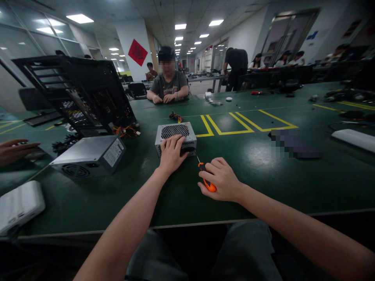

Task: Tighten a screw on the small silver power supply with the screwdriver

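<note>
A small grey computer power supply (187, 130) with a hexagonal-mesh vent on top sits on the green table in front of me. My left hand (172, 154) grips its near side, fingers over the top edge and thumb along the front face. Beside that thumb a dark patch shows on the front; I cannot make out what it is. My right hand (221, 178) is closed around an orange-and-black screwdriver (208, 182). The metal shaft points up and left, its tip at the unit's right front corner. A cable bundle (176, 116) lies behind the unit.
On the left stand a larger power supply (88, 154), an open black computer case (84, 93) and a white device (22, 205). Another person's hand (17, 150) reaches in from the left edge. Across the table sits a person (168, 84). A white bar (354, 139) lies right.
</note>
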`<state>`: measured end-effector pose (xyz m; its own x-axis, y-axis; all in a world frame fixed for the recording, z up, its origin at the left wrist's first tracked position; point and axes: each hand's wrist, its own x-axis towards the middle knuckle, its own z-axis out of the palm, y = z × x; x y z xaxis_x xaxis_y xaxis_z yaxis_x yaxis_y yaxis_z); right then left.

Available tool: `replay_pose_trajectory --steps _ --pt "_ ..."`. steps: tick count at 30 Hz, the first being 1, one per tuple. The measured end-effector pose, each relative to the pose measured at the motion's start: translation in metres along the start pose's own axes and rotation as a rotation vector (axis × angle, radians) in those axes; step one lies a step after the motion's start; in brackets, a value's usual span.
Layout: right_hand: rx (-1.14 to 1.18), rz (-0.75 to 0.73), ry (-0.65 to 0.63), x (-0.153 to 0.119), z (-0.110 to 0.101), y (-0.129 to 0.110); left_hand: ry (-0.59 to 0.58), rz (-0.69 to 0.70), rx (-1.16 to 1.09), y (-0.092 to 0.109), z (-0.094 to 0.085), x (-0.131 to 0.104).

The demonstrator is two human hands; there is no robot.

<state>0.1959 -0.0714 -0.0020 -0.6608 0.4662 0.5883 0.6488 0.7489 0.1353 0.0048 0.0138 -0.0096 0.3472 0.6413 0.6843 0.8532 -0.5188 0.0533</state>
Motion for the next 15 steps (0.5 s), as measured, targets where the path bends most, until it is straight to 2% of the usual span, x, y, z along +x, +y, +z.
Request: replay_pose_trajectory --steps 15 --pt "-0.042 0.026 0.051 -0.002 0.003 0.0005 -0.008 -0.009 0.002 0.0 -0.0008 0.0005"
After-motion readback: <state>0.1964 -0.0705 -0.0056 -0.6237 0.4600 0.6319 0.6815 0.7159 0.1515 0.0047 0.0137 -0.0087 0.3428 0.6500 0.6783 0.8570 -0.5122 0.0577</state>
